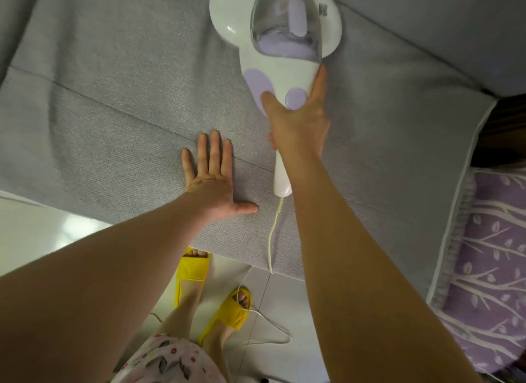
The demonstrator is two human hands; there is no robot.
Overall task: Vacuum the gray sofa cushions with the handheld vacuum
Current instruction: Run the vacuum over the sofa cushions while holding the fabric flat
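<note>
The right hand (299, 120) grips the handle of the handheld vacuum (280, 49) — thumb laid along the left side of the white body beside a lilac oval panel, index finger stretched up the right edge, the remaining fingers curled under the handle and mostly hidden. The vacuum's wide round head lies on the gray sofa seat cushion (113, 120), near the back cushion (427, 32), its clear dust cup facing up. A round lilac button sits just above the web of the hand. The left hand (212, 177) lies flat on the seat cushion, palm down, fingers straight and close together, thumb spread toward the handle's tail — holding nothing. A white power cord (271, 237) runs from the handle's end over the cushion's front edge to the tiled floor (42, 226). Yellow slippers (190, 271) stand below. A purple leaf-patterned cloth (495, 268) lies to the right.
</note>
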